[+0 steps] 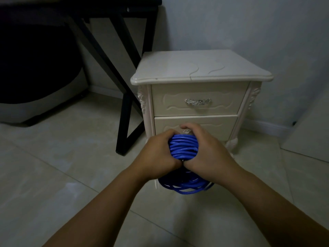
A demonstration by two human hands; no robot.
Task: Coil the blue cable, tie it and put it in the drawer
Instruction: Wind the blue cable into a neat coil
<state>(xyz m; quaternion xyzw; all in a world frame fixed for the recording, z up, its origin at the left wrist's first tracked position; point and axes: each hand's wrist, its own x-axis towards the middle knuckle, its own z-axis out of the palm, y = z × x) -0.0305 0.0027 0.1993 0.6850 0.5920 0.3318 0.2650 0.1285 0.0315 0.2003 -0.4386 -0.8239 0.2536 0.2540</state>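
The blue cable (183, 147) is bunched into a thick coil held between both hands, in front of the lower part of a cream nightstand (201, 72). My left hand (158, 154) grips the coil's left side and my right hand (208, 152) grips its right side, thumbs meeting beneath. More blue loops hang below the hands near the floor. The nightstand has two drawers, both shut: the upper drawer (197, 100) shows a silver handle, and the lower drawer (219, 127) is partly hidden behind my hands.
A black table with angled metal legs (124, 97) stands to the left of the nightstand. A dark rounded seat (35, 68) sits under it at far left. The floor is pale tile; a wall runs behind and a light panel (313, 132) leans at right.
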